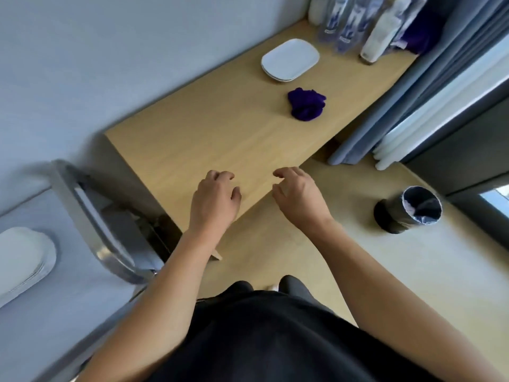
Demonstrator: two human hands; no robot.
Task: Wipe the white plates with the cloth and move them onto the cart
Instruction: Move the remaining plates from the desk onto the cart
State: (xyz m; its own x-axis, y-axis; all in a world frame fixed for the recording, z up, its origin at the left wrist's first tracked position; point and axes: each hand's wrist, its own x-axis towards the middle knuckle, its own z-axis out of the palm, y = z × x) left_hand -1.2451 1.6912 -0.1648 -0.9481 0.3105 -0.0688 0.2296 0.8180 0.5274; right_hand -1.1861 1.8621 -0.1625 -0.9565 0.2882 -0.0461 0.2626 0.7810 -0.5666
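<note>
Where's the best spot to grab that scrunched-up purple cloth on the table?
Probably best to pinch the purple cloth by its raised, bunched folds, coming down from above. It lies in a crumpled heap on the wooden table, so the top offers plenty to grab. It also sits apart from the stack of white plates, so nothing is in the way.

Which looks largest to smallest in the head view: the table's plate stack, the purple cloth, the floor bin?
1. Floor bin and plate stack: near equal in frame, at different distances from the camera, so unranked.
2. Purple cloth: clearly smallest.
</note>
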